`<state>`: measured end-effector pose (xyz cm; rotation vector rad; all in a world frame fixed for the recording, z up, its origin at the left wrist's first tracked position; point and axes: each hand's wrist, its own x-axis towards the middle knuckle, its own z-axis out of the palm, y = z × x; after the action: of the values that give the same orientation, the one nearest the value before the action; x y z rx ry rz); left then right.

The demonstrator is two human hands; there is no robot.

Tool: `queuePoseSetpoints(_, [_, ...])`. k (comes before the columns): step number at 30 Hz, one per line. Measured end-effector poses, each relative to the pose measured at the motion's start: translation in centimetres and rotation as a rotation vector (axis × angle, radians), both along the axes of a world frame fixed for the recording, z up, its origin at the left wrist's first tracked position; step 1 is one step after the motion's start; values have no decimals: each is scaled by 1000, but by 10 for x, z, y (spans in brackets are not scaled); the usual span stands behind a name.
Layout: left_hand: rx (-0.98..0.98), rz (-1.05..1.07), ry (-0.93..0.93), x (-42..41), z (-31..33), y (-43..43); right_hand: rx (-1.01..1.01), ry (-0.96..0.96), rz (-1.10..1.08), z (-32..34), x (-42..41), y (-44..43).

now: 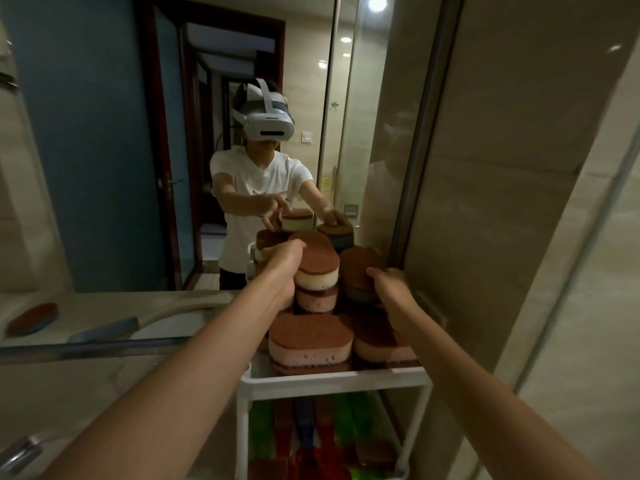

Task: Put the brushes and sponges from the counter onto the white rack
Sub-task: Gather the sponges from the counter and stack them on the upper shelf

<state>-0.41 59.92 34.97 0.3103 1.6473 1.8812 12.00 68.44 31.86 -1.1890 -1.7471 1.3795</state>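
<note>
The top shelf of the white rack [332, 382] carries a pile of brown-topped sponges. My left hand [281, 271] grips the left side of the topmost sponge, a cream one [320, 270], which sits on a pink sponge [317, 299]. My right hand [389, 287] holds a grey-bodied sponge [356, 271] at the pile's right, thumb on its brown top. Larger pink sponges [310, 341] lie at the front of the shelf. Green, red and blue brushes [304, 441] rest on the lower shelf. Another brown-topped sponge [33, 318] lies on the counter at far left.
A mirror [104, 150] behind the rack reflects a person wearing a headset. A tiled wall [502, 202] stands close on the right. A basin [166, 323] and a blue object [104, 330] sit left of the rack. A tap [20, 452] shows at bottom left.
</note>
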Motion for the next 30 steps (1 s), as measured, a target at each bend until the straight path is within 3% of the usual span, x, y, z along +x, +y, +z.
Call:
queuePoseSetpoints(2, [7, -14, -34, -4, -2, 1, 34, -74, 40, -6, -5, 3])
queuePoseSetpoints(6, [11, 20, -40, -10, -4, 7, 329, -238, 43, -13, -3, 1])
queuePoseSetpoints(11, [-14, 21, -26, -11, -10, 11, 523, -220, 154, -15, 3, 1])
queuePoseSetpoints(16, [-17, -7, 11, -10, -9, 11, 739, -372, 203, -14, 3, 3])
queuePoseSetpoints(18, [40, -16, 34, -7, -7, 12, 814, -312, 161, -9, 7, 1])
queuePoseSetpoints(20, [89, -17, 48, -1, -3, 14, 805, -90, 101, 1, 15, -7])
queuePoseSetpoints(22, [135, -16, 33, 5, 2, 19, 737, 68, 184, 12, 24, -19])
queuePoseSetpoints(25, [199, -31, -41, 16, 10, 27, 754, -33, 313, 14, 29, -25])
queuePoseSetpoints(30, [170, -185, -21, 35, 8, 29, 753, -77, 178, 12, 38, -24])
